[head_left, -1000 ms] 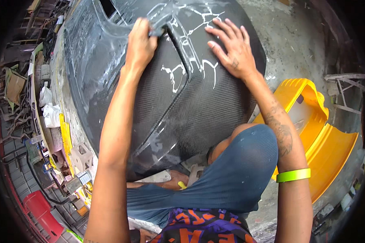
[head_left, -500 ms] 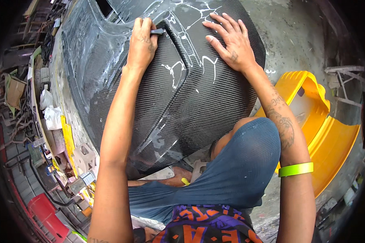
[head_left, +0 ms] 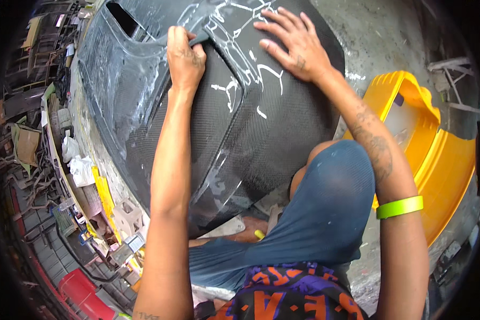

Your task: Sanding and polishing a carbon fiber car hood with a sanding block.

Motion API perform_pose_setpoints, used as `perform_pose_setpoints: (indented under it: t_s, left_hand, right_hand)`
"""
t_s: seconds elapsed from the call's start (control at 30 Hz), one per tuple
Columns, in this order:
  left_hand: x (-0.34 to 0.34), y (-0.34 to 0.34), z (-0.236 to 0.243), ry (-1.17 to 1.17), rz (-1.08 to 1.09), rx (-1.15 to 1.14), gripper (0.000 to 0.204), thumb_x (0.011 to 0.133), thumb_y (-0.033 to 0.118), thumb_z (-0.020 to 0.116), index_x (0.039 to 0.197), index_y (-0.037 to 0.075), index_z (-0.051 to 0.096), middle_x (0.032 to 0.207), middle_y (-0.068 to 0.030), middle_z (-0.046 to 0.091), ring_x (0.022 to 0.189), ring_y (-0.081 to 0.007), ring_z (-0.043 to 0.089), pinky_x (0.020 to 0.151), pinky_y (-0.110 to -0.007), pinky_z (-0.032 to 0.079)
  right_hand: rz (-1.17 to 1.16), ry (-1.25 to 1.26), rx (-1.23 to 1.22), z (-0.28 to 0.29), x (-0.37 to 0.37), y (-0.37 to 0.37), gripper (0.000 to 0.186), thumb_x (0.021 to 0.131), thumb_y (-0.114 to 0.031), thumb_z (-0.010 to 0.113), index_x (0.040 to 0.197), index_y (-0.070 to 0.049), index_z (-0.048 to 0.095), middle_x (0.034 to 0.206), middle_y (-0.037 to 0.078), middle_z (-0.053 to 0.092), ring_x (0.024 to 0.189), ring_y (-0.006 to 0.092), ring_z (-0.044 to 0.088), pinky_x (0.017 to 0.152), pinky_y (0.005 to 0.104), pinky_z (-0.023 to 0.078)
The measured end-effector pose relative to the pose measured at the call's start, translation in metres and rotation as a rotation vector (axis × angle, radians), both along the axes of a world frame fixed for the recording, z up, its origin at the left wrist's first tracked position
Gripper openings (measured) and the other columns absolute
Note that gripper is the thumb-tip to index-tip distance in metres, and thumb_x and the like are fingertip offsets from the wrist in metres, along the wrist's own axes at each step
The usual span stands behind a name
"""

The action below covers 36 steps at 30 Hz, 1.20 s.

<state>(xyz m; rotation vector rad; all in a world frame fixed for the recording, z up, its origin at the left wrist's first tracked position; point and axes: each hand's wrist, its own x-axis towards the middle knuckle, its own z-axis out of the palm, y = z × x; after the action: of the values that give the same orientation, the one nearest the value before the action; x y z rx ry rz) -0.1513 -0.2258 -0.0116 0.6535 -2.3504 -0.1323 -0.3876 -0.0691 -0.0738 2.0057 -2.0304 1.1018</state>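
Observation:
A large black carbon-fibre panel [head_left: 272, 141] with a glossy weave fills the middle of the view, its far part smeared grey-white. My left hand [head_left: 185, 60] is closed on a small dark grey strip [head_left: 200, 38], pinched between thumb and fingers; whether it is folded sandpaper or a thin tool I cannot make out. The strip touches the panel near the far end of a long bent slot [head_left: 230, 69]. With fingers spread, my right hand [head_left: 297, 48] lies on the panel to the right of the slot. White line-like streaks run between the two hands.
Yellow curved plastic parts [head_left: 448, 170] lie on the concrete floor at the right, near a metal stand [head_left: 453, 80]. Along the left are a concrete block [head_left: 128, 217], white plastic bags [head_left: 81, 170], a red piece [head_left: 85, 296] and piled clutter. My bent knee [head_left: 336, 170] is close to the panel's near edge.
The view has shifted a little. The strip in my left hand has gone from nearly level to tilted, its right end higher. My right hand stays spread on the panel.

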Motion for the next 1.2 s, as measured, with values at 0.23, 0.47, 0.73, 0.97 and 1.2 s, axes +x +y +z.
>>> perform_pose_setpoints:
  t_s: [0.23,0.47,0.73,0.97,1.2]
  left_hand:
    - [-0.003,-0.001,-0.007,0.059,0.069,-0.043,0.016,0.074,-0.008,0.06,0.085,-0.002,0.05,0.087,-0.0201,0.051,0.081,-0.0405,0.054,0.075,-0.048,0.046]
    - [-0.004,-0.006,-0.008,0.035,0.054,-0.055,0.013,0.073,-0.003,0.061,0.083,-0.003,0.052,0.084,-0.0204,0.054,0.079,-0.0398,0.056,0.073,-0.048,0.046]
    - [-0.003,-0.013,-0.006,0.047,0.026,-0.063,0.011,0.076,-0.002,0.063,0.083,-0.002,0.054,0.081,-0.0182,0.056,0.076,-0.0381,0.057,0.072,-0.047,0.047]
    - [0.0,-0.015,-0.002,-0.007,0.074,0.024,0.012,0.077,0.0,0.067,0.083,-0.003,0.057,0.082,-0.0191,0.059,0.077,-0.0388,0.06,0.073,-0.045,0.049]
    - [0.001,-0.013,0.006,-0.063,0.109,0.008,0.025,0.085,0.009,0.079,0.086,-0.001,0.056,0.084,-0.0186,0.061,0.077,-0.039,0.061,0.073,-0.045,0.049]
  right_hand:
    - [-0.005,-0.017,0.026,0.01,0.001,0.002,0.048,0.103,-0.054,0.053,0.142,-0.028,0.06,0.158,0.002,0.049,0.153,0.0282,0.035,0.126,0.0592,0.017]
    - [0.061,-0.161,0.155,0.028,-0.002,0.009,0.051,0.103,-0.05,0.053,0.144,-0.02,0.057,0.158,0.013,0.044,0.151,0.0355,0.033,0.125,0.06,0.018]
    - [0.079,-0.137,0.133,0.028,-0.003,0.008,0.052,0.102,-0.049,0.053,0.144,-0.019,0.056,0.157,0.013,0.046,0.151,0.0351,0.033,0.125,0.0612,0.018]
    - [0.084,-0.152,0.183,0.029,-0.003,0.006,0.052,0.102,-0.049,0.053,0.144,-0.019,0.056,0.157,0.013,0.045,0.152,0.0346,0.032,0.125,0.0612,0.017]
    - [0.075,-0.178,0.148,0.026,-0.003,0.005,0.049,0.101,-0.046,0.054,0.142,-0.02,0.057,0.156,0.013,0.047,0.15,0.0343,0.036,0.125,0.0615,0.017]
